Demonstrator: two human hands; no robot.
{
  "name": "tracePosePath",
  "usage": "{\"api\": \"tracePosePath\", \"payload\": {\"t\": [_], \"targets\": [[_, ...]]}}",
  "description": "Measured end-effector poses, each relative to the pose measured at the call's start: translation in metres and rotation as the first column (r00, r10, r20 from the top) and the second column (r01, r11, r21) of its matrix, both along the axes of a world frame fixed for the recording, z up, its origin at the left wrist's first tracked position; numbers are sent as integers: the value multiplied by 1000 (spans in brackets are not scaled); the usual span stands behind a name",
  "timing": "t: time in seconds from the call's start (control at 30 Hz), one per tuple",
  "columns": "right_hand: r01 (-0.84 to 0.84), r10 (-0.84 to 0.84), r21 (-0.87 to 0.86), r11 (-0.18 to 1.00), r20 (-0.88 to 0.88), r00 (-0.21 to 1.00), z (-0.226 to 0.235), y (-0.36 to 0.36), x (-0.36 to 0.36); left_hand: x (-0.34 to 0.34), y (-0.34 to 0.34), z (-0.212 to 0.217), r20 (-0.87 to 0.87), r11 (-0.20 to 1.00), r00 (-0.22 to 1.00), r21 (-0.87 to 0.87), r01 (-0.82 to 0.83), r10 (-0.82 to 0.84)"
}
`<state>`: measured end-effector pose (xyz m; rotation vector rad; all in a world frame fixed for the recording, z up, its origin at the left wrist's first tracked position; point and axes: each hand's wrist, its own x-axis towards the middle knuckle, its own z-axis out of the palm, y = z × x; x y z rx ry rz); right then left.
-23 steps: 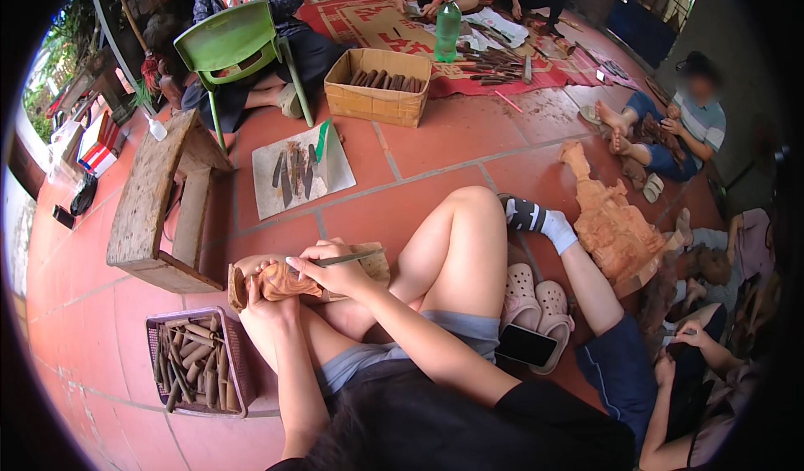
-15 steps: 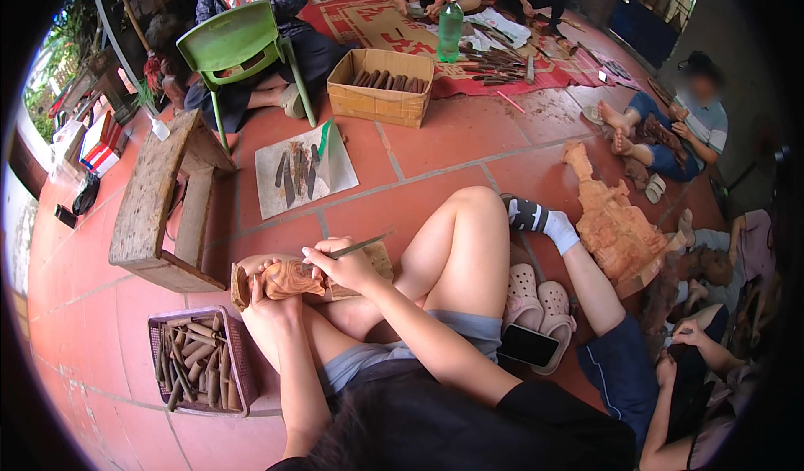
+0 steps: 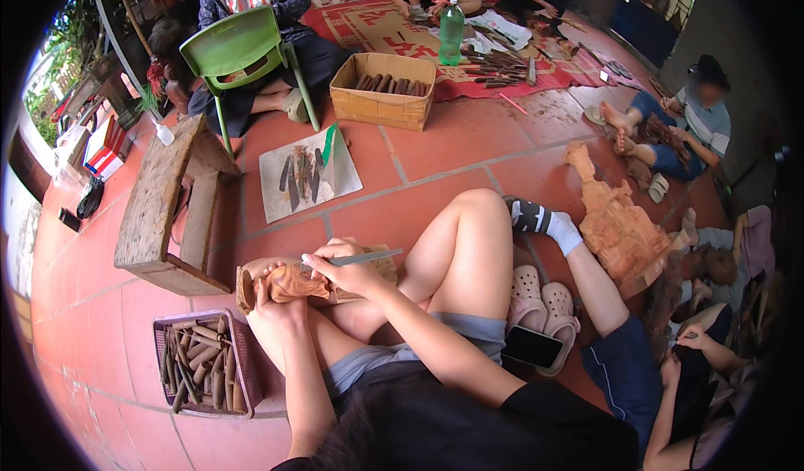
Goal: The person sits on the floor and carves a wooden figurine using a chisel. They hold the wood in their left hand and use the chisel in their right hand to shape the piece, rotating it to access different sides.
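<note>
1. Worn on the person's head as the left one of two side-by-side fisheye cameras; placed above the lap (image 3: 465, 330), on the near side of the cardboard box (image 3: 381, 108).
2. Faces forward and steeply down, past the left hand (image 3: 280, 305) and right hand (image 3: 352, 275) on the wood carving (image 3: 300, 284), toward the box.
3. Sits nearest to the black top (image 3: 477, 429), well on the near side of the box.
4. Looks at a shallower slant across the red rug (image 3: 377, 25), just beyond the box.
5. Spreads wide: leftward past the green chair (image 3: 234, 46) near the box, rightward to a seated person (image 3: 702, 125) well apart from the box.
6. Bends tile lines of the floor (image 3: 448, 142) toward a round dark rim; upright, unmirrored.
</note>
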<state>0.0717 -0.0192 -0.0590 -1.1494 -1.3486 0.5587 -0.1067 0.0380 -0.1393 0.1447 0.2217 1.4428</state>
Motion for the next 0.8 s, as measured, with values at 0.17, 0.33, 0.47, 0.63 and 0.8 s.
{"api": "tracePosePath", "payload": {"t": [0.17, 0.33, 0.47, 0.63, 0.8], "targets": [[52, -78, 167, 985, 155, 985, -4, 0, -11, 2, -3, 1, 4, 999, 1000, -10, 31, -31], [88, -114, 125, 988, 218, 969, 2, -3, -11, -2, -1, -1, 4, 999, 1000, 25, 31, -31], [52, -40, -53, 997, 204, 978, -14, -1, 8, 1, 2, -6, 20, 999, 999, 33, 36, -36], [55, -44, -58, 997, 186, 982, -7, -3, 2, -2, 2, -7, 13, 999, 1000, 44, 22, -23], [31, -56, 114, 993, 224, 973, -1, 3, -27, 1, 0, -2, 1, 997, 998, 60, 56, -56]]}}
